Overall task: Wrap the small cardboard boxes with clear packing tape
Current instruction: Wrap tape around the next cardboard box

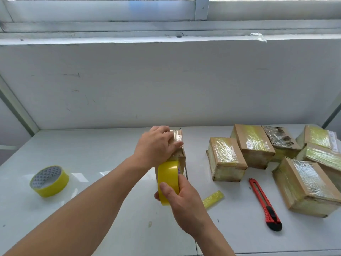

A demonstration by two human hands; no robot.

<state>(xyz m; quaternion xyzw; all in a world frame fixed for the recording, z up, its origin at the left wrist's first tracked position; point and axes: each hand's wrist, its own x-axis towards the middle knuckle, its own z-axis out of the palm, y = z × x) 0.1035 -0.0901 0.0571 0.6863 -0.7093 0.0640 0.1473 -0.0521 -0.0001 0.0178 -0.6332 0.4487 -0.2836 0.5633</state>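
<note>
Across the pale tabletop (92, 209), below a grey wall and window ledge: a heap of wrapped boxes (276, 156) at the right, glossy with tape, apparently finished and pushed aside to leave working room in the middle.

At centre, the box being wrapped (180, 156), stood on its narrow side, probably so tape can run round it. Pinned from above by the left hand (156, 143), palm over the top, fingers curled down the far side, thumb along the near edge; likely bracing against the pull of the tape.

Just in front, touching the box's near face, the working tape roll (168, 180), gripped by the right hand (182, 198), thumb across the yellow outer band, fingers wrapped behind. Held upright and tight to the cardboard, seemingly to lay the strip flat.

Well apart at the left, a spare tape roll (49, 181) lying tilted. To the right of the hands, a red utility knife (264, 204) within reach for cutting, and a small yellow tape scrap (213, 198) near the right wrist. Nothing between hands and box.
</note>
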